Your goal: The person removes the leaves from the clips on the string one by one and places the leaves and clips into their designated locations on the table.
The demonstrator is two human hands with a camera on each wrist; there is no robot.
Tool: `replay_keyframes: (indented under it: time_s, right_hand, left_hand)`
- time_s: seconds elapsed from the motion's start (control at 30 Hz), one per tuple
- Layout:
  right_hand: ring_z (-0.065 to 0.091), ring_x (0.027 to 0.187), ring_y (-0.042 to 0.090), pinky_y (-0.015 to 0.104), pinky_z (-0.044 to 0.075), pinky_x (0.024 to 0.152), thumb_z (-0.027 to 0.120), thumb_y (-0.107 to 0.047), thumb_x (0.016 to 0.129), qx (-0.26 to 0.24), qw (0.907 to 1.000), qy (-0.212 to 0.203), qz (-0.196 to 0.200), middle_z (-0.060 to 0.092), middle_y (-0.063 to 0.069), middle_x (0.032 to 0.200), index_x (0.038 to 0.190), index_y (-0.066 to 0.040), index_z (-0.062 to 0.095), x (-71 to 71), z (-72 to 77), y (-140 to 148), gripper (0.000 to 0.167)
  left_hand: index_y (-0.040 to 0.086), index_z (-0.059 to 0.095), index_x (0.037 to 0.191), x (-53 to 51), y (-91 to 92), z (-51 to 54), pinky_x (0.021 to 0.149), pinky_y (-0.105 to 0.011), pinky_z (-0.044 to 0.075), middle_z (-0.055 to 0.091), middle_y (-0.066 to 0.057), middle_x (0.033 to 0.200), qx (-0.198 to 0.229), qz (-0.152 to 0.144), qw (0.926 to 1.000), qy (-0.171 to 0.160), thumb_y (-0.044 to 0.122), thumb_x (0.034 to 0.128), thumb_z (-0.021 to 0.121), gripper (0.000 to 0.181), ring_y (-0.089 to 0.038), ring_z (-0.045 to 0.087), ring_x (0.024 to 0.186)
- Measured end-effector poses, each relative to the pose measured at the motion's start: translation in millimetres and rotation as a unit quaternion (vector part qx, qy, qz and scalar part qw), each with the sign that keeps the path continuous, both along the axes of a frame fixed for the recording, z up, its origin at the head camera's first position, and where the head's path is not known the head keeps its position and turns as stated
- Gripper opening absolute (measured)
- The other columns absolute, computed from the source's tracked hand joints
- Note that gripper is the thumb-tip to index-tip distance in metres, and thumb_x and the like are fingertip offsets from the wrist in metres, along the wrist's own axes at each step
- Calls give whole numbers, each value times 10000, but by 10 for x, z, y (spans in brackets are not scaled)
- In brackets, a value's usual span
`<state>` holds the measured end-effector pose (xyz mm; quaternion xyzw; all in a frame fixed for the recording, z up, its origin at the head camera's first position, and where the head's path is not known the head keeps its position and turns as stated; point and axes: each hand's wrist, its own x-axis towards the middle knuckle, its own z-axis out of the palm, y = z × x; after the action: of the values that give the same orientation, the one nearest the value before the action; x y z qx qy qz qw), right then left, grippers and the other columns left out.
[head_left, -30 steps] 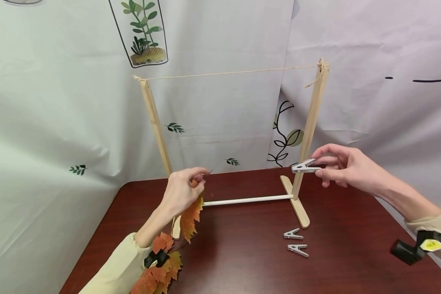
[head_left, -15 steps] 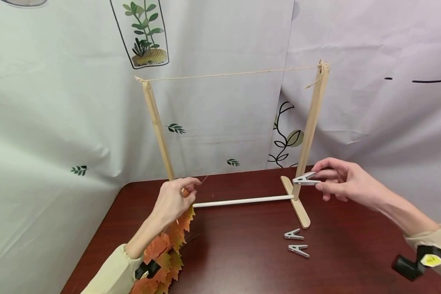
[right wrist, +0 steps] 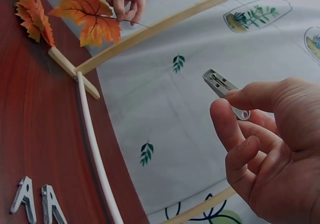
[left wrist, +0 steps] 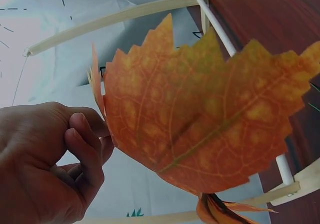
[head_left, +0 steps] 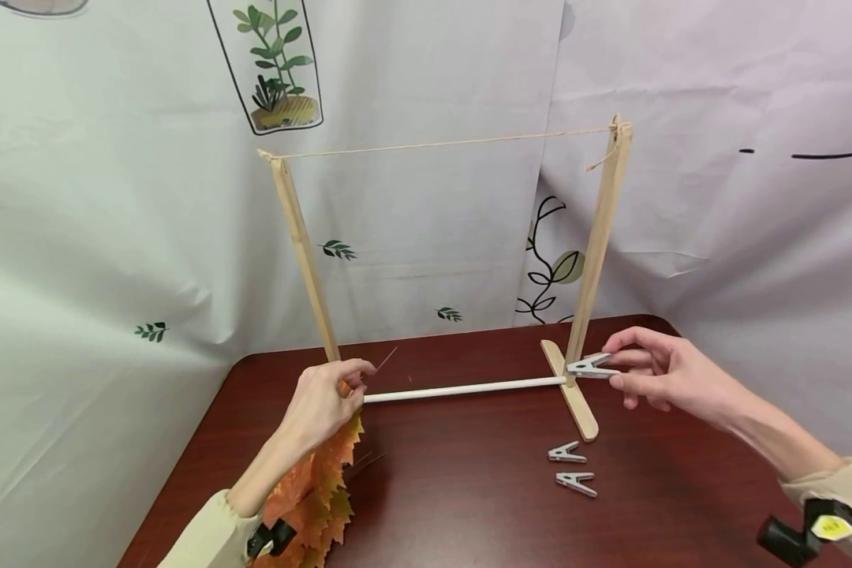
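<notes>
My left hand (head_left: 319, 406) pinches an orange artificial maple leaf (left wrist: 200, 109) by its thin stem. In the right wrist view the leaf spreads out beside those fingers, the stem tip sticking out past them. A grey spring clothespin (head_left: 589, 366) is pinched between thumb and forefinger of my right hand (head_left: 670, 375), in front of the frame's right post. Two more grey clothespins, a farther one (head_left: 566, 452) and a nearer one (head_left: 576, 483), lie on the table below. Under my left forearm are several more orange leaves (head_left: 312, 513), partly hidden by the arm.
A wooden frame has a left post (head_left: 301, 244), a right post (head_left: 599, 237) and a white bottom rod (head_left: 461, 390). Thin twine (head_left: 440, 144) runs between the post tops. The dark red table (head_left: 461, 481) meets a printed white cloth (head_left: 426, 205) behind.
Both hands have come down. The left one, with the leaf, has also drifted left, and the right has lowered the clothespin. The two clothespins on the table stay put.
</notes>
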<state>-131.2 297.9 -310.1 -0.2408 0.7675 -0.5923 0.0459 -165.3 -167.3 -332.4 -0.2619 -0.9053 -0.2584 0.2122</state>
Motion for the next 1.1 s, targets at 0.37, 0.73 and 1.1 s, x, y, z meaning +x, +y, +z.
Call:
replay_keyframes:
  time_s: [0.37, 0.73, 1.1]
  right_hand:
    - [630, 609, 167, 408, 282, 375, 628, 83, 923, -157, 9998, -115, 83, 714, 111, 1014, 1186, -71, 521, 65, -232, 34, 324]
    - [647, 634, 176, 408, 288, 371, 617, 87, 928, -309, 9993, -229, 15, 715, 117, 1056, 1188, -50, 523, 140, -488, 49, 309]
    - [648, 652, 133, 444, 238, 376, 598, 95, 934, -538, 9976, -415, 131, 715, 118, 1062, 1196, -80, 525, 203, -739, 57, 323]
  left_hand:
    - [132, 744, 954, 40, -134, -99, 502, -246, 376, 613, 89, 707, -249, 75, 9997, 41, -101, 740, 732, 316, -17, 416, 518]
    - [132, 746, 927, 145, -237, -206, 533, -235, 401, 510, 140, 679, -499, -184, 9973, 503, -119, 705, 743, 335, 3, 415, 565]
    - [127, 743, 910, 194, -321, -335, 521, -235, 397, 497, 113, 676, -684, -124, 9937, 876, -160, 644, 738, 391, -10, 392, 568]
